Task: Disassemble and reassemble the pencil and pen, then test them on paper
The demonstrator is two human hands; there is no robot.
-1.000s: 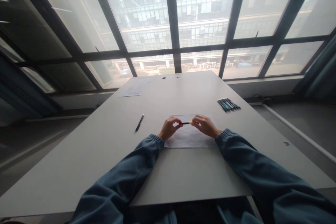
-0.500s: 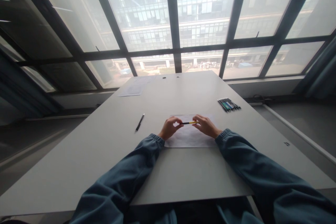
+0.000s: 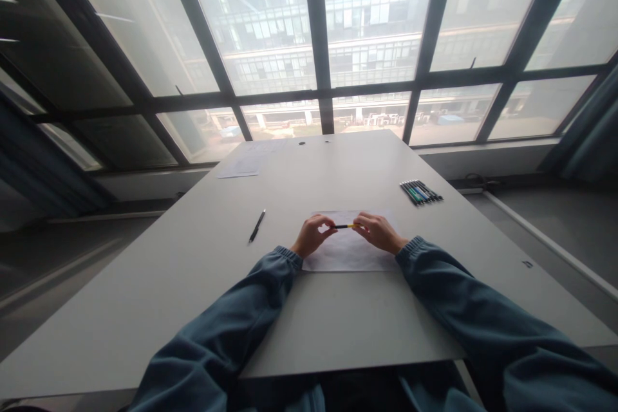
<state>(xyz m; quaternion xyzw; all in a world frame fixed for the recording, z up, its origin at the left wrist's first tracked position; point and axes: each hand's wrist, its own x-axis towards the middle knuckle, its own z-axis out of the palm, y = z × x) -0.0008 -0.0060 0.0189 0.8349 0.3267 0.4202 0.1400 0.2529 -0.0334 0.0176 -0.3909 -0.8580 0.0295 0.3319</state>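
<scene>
Left hand: the left hand (image 3: 311, 236) is curled, knuckles up, wrist low over the sheet of paper (image 3: 348, 251); its fingers pinch the dark end of the yellow pen (image 3: 347, 226).
Right hand: the right hand (image 3: 380, 232) mirrors it, fingers closed on the pen's yellow end.
Pen: level, crosswise, held between both hands just above the paper.
Forearms: both in blue sleeves, angled inward over the surface (image 3: 193, 283).
Nearby: a black pen (image 3: 256, 226) to the left, a row of pens (image 3: 420, 192) to the right.
</scene>
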